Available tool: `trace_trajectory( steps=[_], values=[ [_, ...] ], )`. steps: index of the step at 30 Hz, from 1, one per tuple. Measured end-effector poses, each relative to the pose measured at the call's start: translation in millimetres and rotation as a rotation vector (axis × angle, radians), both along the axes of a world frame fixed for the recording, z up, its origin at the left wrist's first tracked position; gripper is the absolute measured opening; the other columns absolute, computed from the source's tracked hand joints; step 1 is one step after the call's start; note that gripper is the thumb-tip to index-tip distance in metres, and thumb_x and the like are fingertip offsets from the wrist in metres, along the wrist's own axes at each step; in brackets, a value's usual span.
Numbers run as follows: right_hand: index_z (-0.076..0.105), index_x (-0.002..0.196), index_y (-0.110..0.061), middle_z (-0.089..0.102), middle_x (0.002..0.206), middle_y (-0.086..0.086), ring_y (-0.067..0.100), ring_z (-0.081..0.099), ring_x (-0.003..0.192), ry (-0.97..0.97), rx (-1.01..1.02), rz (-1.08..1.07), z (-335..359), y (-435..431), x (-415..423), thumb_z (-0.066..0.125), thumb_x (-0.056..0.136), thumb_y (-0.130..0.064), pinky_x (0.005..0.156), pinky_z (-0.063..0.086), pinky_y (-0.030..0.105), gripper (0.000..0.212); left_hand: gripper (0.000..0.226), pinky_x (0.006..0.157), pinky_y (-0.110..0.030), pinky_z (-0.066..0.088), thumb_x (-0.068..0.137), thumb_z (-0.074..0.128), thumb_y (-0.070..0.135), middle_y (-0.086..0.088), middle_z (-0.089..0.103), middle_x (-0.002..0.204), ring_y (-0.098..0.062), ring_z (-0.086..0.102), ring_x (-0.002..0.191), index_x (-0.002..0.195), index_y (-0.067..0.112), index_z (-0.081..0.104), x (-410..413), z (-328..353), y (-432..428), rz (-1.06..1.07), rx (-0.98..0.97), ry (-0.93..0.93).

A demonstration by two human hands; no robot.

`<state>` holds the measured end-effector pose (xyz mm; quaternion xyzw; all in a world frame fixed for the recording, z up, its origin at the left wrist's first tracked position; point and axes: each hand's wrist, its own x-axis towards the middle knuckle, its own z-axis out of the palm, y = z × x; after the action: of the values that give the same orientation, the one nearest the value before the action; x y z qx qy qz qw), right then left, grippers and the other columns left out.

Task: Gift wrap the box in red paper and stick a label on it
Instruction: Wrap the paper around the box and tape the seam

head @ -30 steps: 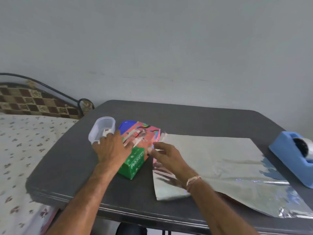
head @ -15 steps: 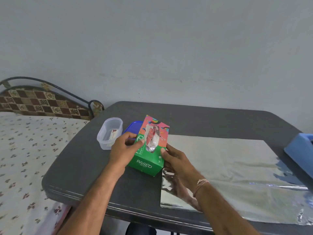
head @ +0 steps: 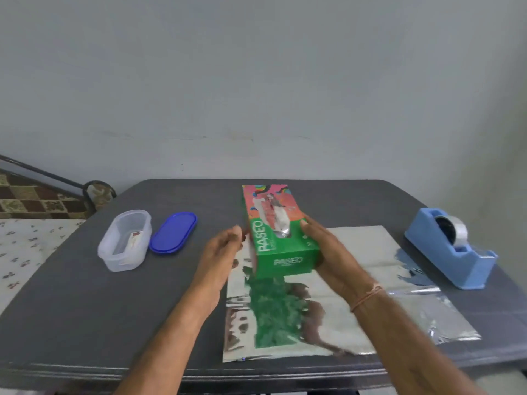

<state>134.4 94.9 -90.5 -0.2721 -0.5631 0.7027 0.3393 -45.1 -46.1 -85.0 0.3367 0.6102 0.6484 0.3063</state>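
Observation:
The green and pink tissue box (head: 281, 243) hangs tilted just above the left part of a shiny silver sheet (head: 376, 246) lying flat on the dark table (head: 71, 295). My right hand (head: 333, 252) grips the box's right side with the thumb on top. My left hand (head: 222, 252) is at the box's left side with fingers loosely curled; whether they touch it I cannot tell. The sheet mirrors the green box. No red face of the paper shows.
A blue tape dispenser (head: 450, 249) stands at the right edge of the table. A clear plastic container (head: 125, 240) with small cards inside and its blue lid (head: 174, 232) lie at the left. A bed (head: 22, 252) adjoins the table's left side.
The box went from lying at the sheet's left edge to being lifted and carried right over the sheet. My left hand loosened its hold while the right took the box's side.

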Motion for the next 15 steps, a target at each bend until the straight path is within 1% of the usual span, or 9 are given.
trace_trajectory(
  steps=[2,3,4,5,6,8,10,12,15],
  values=[
    [0.063,0.137,-0.014,0.069,0.13,0.018,0.034,0.068,0.116,-0.042,0.001,-0.079,-0.2,18.3,38.7,0.062,0.099,-0.024,0.097,0.056,0.044,0.039,0.027,0.083,-0.013,0.05,0.099,0.063,0.045,0.017,0.069,0.12,0.015,0.063,0.088,0.123,0.033,0.067,14.8,-23.1,15.6,-0.077,-0.174,0.307],
    [0.065,0.135,-0.012,0.071,0.126,0.018,0.031,0.071,0.11,-0.06,-0.005,-0.127,-1.1,23.6,57.4,0.061,0.099,-0.021,0.088,0.06,0.038,0.037,0.049,0.095,-0.014,0.047,0.094,0.064,0.055,0.012,0.057,0.142,0.006,0.062,0.112,0.138,0.035,0.057,21.0,-37.7,24.1,-0.148,-0.299,0.48],
    [0.066,0.133,-0.011,0.072,0.123,0.018,0.029,0.072,0.105,-0.077,-0.01,-0.16,-4.3,28.5,75.0,0.06,0.099,-0.019,0.082,0.061,0.035,0.035,0.072,0.113,-0.025,0.039,0.089,0.062,0.066,0.005,0.038,0.161,-0.009,0.046,0.14,0.151,0.037,0.043,26.9,-50.2,31.9,-0.222,-0.435,0.654],
    [0.067,0.132,-0.011,0.073,0.122,0.017,0.029,0.073,0.104,-0.095,-0.022,-0.176,-8.2,30.7,87.9,0.059,0.1,-0.018,0.08,0.062,0.034,0.034,0.086,0.124,-0.04,0.023,0.086,0.058,0.074,0.003,0.019,0.169,-0.019,0.021,0.155,0.158,0.038,0.029,29.5,-59.1,36.2,-0.272,-0.554,0.804],
    [0.067,0.132,-0.012,0.073,0.122,0.017,0.03,0.073,0.106,-0.11,-0.034,-0.183,-12.5,31.4,98.0,0.058,0.101,-0.019,0.082,0.062,0.035,0.033,0.094,0.126,-0.049,0.01,0.083,0.054,0.08,0.003,0.007,0.172,-0.022,0.005,0.158,0.161,0.039,0.02,29.5,-65.4,38.5,-0.303,-0.632,0.92],
    [0.066,0.132,-0.013,0.072,0.123,0.016,0.033,0.071,0.112,-0.127,-0.053,-0.198,-21.5,31.3,113.0,0.057,0.101,-0.02,0.093,0.058,0.042,0.033,0.107,0.124,-0.056,0.001,0.074,0.044,0.092,0.004,-0.003,0.172,-0.021,-0.005,0.158,0.162,0.04,0.014,28.9,-69.8,39.7,-0.33,-0.693,1.019],
    [0.065,0.134,-0.013,0.072,0.124,0.015,0.034,0.069,0.116,-0.126,-0.072,-0.214,-27.4,28.8,116.2,0.058,0.101,-0.021,0.1,0.053,0.046,0.034,0.114,0.123,-0.058,-0.001,0.067,0.036,0.097,0.008,-0.005,0.171,-0.018,-0.007,0.158,0.162,0.04,0.011,24.4,-70.1,37.1,-0.32,-0.714,1.029],
    [0.063,0.137,-0.012,0.071,0.126,0.016,0.034,0.068,0.117,-0.106,-0.077,-0.215,-30.4,25.5,113.1,0.058,0.102,-0.021,0.102,0.052,0.047,0.037,0.113,0.123,-0.06,-0.001,0.067,0.035,0.098,0.011,-0.007,0.171,-0.016,-0.008,0.158,0.162,0.042,0.009,18.3,-68.3,35.8,-0.319,-0.74,1.056],
    [0.059,0.141,-0.012,0.069,0.129,0.016,0.034,0.067,0.12,-0.087,-0.092,-0.201,-34.5,20.8,104.1,0.056,0.103,-0.02,0.103,0.052,0.047,0.039,0.134,0.122,-0.061,-0.001,0.043,0.014,0.108,0.014,-0.007,0.17,-0.014,-0.006,0.158,0.161,0.045,0.008,6.7,-68.4,31.1,-0.324,-0.776,1.077]
  ],
)
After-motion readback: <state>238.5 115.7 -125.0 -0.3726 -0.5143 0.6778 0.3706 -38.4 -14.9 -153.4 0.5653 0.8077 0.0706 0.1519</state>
